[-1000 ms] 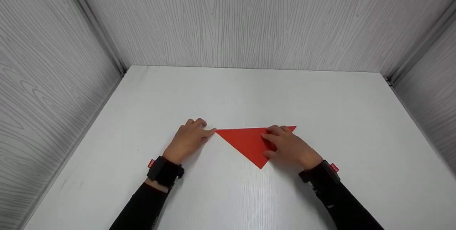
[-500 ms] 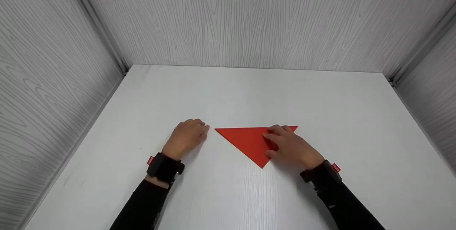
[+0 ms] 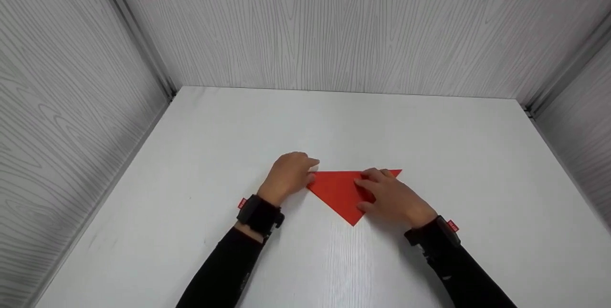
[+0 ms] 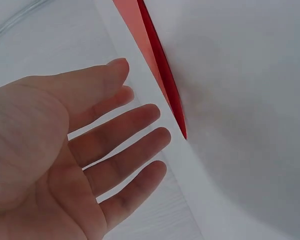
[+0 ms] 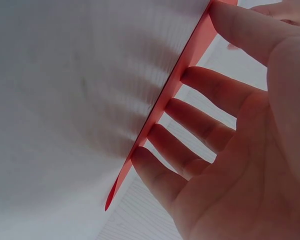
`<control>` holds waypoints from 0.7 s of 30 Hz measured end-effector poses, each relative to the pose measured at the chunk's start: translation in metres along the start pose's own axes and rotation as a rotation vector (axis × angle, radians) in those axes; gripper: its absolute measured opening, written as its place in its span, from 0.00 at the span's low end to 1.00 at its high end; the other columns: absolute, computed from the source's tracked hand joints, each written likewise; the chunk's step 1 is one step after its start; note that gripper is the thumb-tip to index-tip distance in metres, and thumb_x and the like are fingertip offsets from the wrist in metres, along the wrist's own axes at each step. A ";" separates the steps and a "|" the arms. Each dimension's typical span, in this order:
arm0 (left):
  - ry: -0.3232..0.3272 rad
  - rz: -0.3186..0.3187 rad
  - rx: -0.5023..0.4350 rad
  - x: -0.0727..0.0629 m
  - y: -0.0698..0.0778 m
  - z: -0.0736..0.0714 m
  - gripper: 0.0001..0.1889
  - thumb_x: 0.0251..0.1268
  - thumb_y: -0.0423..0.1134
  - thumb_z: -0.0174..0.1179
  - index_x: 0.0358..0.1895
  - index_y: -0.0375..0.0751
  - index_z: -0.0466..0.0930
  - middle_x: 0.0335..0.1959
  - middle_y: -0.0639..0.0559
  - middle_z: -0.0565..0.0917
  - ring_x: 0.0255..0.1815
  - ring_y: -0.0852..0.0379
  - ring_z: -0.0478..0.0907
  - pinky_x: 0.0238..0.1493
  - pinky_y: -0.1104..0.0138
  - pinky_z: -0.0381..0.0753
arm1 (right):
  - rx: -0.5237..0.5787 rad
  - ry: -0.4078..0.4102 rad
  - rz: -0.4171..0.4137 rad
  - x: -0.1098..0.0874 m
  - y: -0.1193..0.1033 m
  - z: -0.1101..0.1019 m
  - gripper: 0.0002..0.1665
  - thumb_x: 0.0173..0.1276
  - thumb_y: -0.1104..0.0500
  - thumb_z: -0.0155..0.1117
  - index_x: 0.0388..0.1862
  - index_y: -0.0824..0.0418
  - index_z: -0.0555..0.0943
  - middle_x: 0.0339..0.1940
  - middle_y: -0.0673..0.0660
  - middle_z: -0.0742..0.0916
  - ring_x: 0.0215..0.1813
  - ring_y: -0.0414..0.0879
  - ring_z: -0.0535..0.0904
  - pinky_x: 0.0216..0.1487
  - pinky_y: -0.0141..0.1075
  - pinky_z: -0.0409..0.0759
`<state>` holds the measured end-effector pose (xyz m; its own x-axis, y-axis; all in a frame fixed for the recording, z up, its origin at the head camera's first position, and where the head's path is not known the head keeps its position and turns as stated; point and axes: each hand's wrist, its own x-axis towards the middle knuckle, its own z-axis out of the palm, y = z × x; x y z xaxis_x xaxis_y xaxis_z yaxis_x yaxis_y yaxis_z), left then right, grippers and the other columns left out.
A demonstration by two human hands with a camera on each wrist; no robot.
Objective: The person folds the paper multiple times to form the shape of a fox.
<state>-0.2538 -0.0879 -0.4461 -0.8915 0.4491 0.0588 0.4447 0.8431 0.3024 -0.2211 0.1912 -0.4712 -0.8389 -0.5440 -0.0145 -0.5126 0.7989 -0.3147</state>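
A red sheet of paper (image 3: 336, 191), folded into a triangle, lies on the white table with its long edge at the back and one corner at the front. Over its left corner is my left hand (image 3: 289, 174), which hides that tip in the head view. In the left wrist view the left fingers (image 4: 117, 137) look loosely extended beside the paper's layered tip (image 4: 165, 82), with nothing pinched. My right hand (image 3: 394, 198) rests on the right part of the triangle. The right wrist view has its spread fingertips (image 5: 172, 107) pressing the paper (image 5: 190, 60) down.
The white table (image 3: 310, 265) runs back to a grey wood-grain panel (image 3: 315, 26). Similar panels stand at the left (image 3: 62, 107) and right (image 3: 577, 98) sides. Both wrists wear black bands, the left one (image 3: 260, 215) and the right one (image 3: 434, 231).
My left hand touched the left corner, drew back slightly from it, and has now moved right over that corner. The right hand stays on the paper, which has not visibly moved on the table.
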 end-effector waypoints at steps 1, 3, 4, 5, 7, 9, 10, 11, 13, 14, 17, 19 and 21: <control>-0.001 0.011 0.005 0.003 0.005 0.002 0.18 0.74 0.35 0.67 0.63 0.39 0.86 0.50 0.41 0.89 0.54 0.43 0.85 0.61 0.54 0.83 | -0.005 0.003 -0.002 0.000 0.000 0.000 0.35 0.74 0.51 0.71 0.76 0.61 0.77 0.72 0.62 0.77 0.73 0.61 0.70 0.60 0.51 0.86; 0.006 0.034 0.023 0.009 0.013 0.007 0.15 0.74 0.35 0.68 0.60 0.40 0.88 0.47 0.42 0.90 0.52 0.44 0.85 0.58 0.55 0.83 | -0.017 0.006 -0.004 0.000 0.001 0.001 0.35 0.74 0.51 0.71 0.76 0.61 0.77 0.72 0.62 0.77 0.73 0.61 0.70 0.59 0.51 0.87; 0.011 0.041 0.032 0.011 0.016 0.009 0.14 0.73 0.35 0.68 0.59 0.40 0.89 0.46 0.43 0.90 0.50 0.45 0.85 0.57 0.55 0.84 | -0.019 0.008 -0.006 0.000 0.000 0.001 0.35 0.74 0.50 0.71 0.76 0.61 0.77 0.72 0.62 0.77 0.73 0.61 0.70 0.59 0.51 0.86; 0.014 0.044 0.038 0.013 0.019 0.011 0.14 0.73 0.35 0.68 0.58 0.41 0.90 0.46 0.43 0.90 0.50 0.46 0.85 0.56 0.55 0.84 | -0.017 0.014 -0.012 0.000 0.000 0.001 0.34 0.74 0.51 0.71 0.75 0.61 0.77 0.71 0.62 0.78 0.72 0.61 0.70 0.59 0.51 0.86; 0.016 0.038 0.054 0.016 0.024 0.015 0.14 0.73 0.36 0.69 0.58 0.41 0.90 0.46 0.44 0.90 0.50 0.47 0.86 0.55 0.55 0.84 | -0.015 0.026 -0.030 0.000 0.000 0.001 0.33 0.74 0.52 0.71 0.74 0.62 0.78 0.71 0.62 0.78 0.72 0.62 0.71 0.60 0.51 0.86; 0.017 0.025 0.064 0.018 0.027 0.018 0.14 0.72 0.36 0.69 0.57 0.42 0.91 0.46 0.44 0.90 0.50 0.47 0.86 0.55 0.55 0.84 | -0.011 0.030 -0.039 0.000 0.000 0.000 0.32 0.75 0.53 0.70 0.74 0.63 0.78 0.70 0.63 0.78 0.72 0.63 0.71 0.61 0.51 0.85; 0.020 0.013 0.064 0.019 0.028 0.019 0.14 0.72 0.36 0.69 0.58 0.42 0.91 0.46 0.44 0.90 0.50 0.47 0.86 0.55 0.55 0.84 | -0.009 0.032 -0.045 0.000 0.000 0.000 0.32 0.75 0.53 0.70 0.74 0.63 0.78 0.70 0.63 0.78 0.72 0.63 0.71 0.61 0.51 0.85; 0.025 0.003 0.068 0.020 0.029 0.021 0.14 0.72 0.36 0.69 0.57 0.42 0.91 0.46 0.44 0.89 0.50 0.47 0.85 0.54 0.55 0.84 | -0.009 0.034 -0.049 0.000 0.000 0.000 0.32 0.75 0.54 0.70 0.73 0.63 0.78 0.70 0.63 0.79 0.72 0.63 0.71 0.61 0.51 0.85; 0.040 -0.018 0.079 0.022 0.030 0.024 0.13 0.72 0.36 0.69 0.57 0.43 0.91 0.45 0.44 0.88 0.49 0.47 0.85 0.53 0.55 0.84 | -0.011 0.033 -0.053 0.000 0.000 0.000 0.31 0.75 0.54 0.70 0.73 0.63 0.78 0.70 0.63 0.79 0.72 0.63 0.71 0.62 0.51 0.85; 0.051 -0.028 0.079 0.022 0.030 0.025 0.13 0.72 0.36 0.70 0.56 0.43 0.91 0.45 0.44 0.88 0.49 0.46 0.85 0.53 0.56 0.84 | -0.011 0.030 -0.053 0.000 0.000 0.000 0.31 0.75 0.54 0.69 0.73 0.63 0.78 0.70 0.63 0.78 0.72 0.63 0.71 0.62 0.51 0.85; 0.089 -0.047 0.076 0.023 0.031 0.028 0.11 0.72 0.35 0.69 0.53 0.42 0.92 0.43 0.44 0.86 0.47 0.46 0.85 0.50 0.56 0.84 | -0.013 0.026 -0.051 0.000 0.000 -0.001 0.31 0.75 0.53 0.69 0.74 0.63 0.78 0.70 0.63 0.78 0.72 0.63 0.71 0.62 0.51 0.84; 0.112 -0.055 0.064 0.023 0.032 0.029 0.09 0.72 0.35 0.69 0.52 0.42 0.92 0.42 0.44 0.85 0.45 0.47 0.85 0.48 0.57 0.84 | -0.012 0.024 -0.048 0.000 0.000 -0.001 0.31 0.75 0.53 0.69 0.74 0.63 0.78 0.70 0.63 0.78 0.72 0.63 0.71 0.62 0.50 0.85; 0.137 -0.055 0.052 0.023 0.034 0.030 0.08 0.72 0.34 0.68 0.49 0.41 0.92 0.40 0.44 0.84 0.43 0.47 0.84 0.45 0.59 0.84 | -0.010 0.027 -0.046 -0.001 0.001 -0.001 0.31 0.75 0.53 0.69 0.74 0.62 0.78 0.70 0.62 0.78 0.72 0.62 0.71 0.62 0.50 0.85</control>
<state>-0.2571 -0.0401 -0.4630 -0.9166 0.3600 0.1740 0.3953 0.8811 0.2596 -0.2210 0.1921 -0.4709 -0.8191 -0.5730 0.0258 -0.5524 0.7759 -0.3048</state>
